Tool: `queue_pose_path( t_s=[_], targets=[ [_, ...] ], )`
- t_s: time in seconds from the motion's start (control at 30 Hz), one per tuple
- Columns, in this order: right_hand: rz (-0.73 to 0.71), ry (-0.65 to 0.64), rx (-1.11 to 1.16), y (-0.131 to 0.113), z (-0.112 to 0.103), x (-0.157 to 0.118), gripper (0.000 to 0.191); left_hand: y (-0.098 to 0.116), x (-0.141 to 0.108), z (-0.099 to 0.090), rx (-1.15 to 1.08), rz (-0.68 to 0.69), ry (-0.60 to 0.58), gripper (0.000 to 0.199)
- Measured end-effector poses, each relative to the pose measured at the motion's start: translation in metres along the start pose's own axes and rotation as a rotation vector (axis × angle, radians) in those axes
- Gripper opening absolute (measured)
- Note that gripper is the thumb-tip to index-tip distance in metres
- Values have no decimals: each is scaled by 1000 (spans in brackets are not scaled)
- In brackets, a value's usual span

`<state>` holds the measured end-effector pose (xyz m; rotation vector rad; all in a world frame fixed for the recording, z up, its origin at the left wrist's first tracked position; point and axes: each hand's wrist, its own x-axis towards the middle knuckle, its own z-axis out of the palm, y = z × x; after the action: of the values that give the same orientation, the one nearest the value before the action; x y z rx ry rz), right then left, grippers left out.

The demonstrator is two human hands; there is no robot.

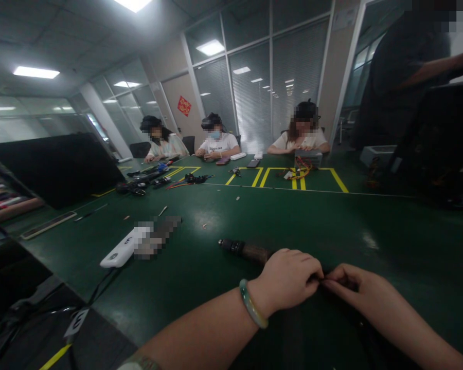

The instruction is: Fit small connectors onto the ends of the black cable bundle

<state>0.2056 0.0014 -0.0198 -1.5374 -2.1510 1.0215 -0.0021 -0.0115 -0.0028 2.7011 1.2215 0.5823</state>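
My left hand (pixel 289 277), with a green-and-pale bangle (pixel 252 303) on its wrist, is closed right of the middle, low over the green table. Its fingertips meet those of my right hand (pixel 353 285), which is pinched shut. Whatever sits between the fingertips is too small and dark to name. A dark rod-shaped tool (pixel 250 251), with a ringed black collar and a small metal tip, lies on the table pointing left. Its other end disappears behind my left hand, and I cannot tell whether the hand touches it.
A white power bank (pixel 125 246) with a cable and a blurred-out object lie at left. Black cables and parts (pixel 150 180) lie beyond. Dark panels (pixel 57 167) stand at left and right. Several people sit across the green table (pixel 200 272), wires (pixel 299 172) before one; another stands at right.
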Motion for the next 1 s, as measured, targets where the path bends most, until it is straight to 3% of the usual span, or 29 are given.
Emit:
queue_pose_path(
  t_s=[0.3,0.47,0.53,0.67,0.77,0.87,0.93,1.0],
  targets=[
    [53,52,19,-8,5,-1,24,3,1,-1,17,-5,-21,10],
    [47,75,0,-6,7,0,27,7,-6,-15,31,18,34,25],
    [53,74,12,-7,7,0,29,6,-9,-26,31,-44,75,29],
    [94,45,33,-11,5,-3,35,-10,-24,-57,77,-296,187,27],
    [131,12,41,-11,2,-4,37,-45,-61,-80,218,-465,259,26],
    [124,3,52,-7,2,-4,37,-96,-129,-97,532,-782,343,41],
    [111,-5,64,-3,3,-2,37,-129,-182,-103,671,-1068,318,57],
    [105,-10,70,0,5,0,36,-155,-228,-106,708,-1266,237,68]
  ],
)
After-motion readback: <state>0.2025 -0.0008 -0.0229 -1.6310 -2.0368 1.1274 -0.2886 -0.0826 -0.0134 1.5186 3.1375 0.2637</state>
